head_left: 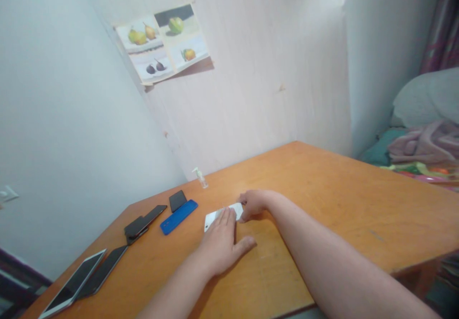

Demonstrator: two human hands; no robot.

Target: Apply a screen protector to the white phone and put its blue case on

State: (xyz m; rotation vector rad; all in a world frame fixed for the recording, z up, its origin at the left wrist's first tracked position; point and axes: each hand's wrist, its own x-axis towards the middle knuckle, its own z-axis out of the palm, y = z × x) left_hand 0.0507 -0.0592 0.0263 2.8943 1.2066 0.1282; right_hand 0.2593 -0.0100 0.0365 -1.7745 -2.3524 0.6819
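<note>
A white phone (pixel 211 220) lies flat on the wooden table in front of me, with a small dark round spot near its left end. My left hand (pixel 220 242) rests across the top of it, fingers stretched out flat and thumb spread to the right. At the phone's right end is my right hand (pixel 253 204), its fingers and thumb bent around that edge. Part of the phone is hidden under my left fingers.
Left of the hands lie a blue phone case (pixel 179 217), a small dark phone (pixel 178 201), stacked dark phones (pixel 146 222), a black folio case (pixel 103 271) and a white-framed tablet (pixel 73 283). A clear pump bottle (pixel 201 179) stands by the wall. The table's (pixel 322 185) front edge is near me.
</note>
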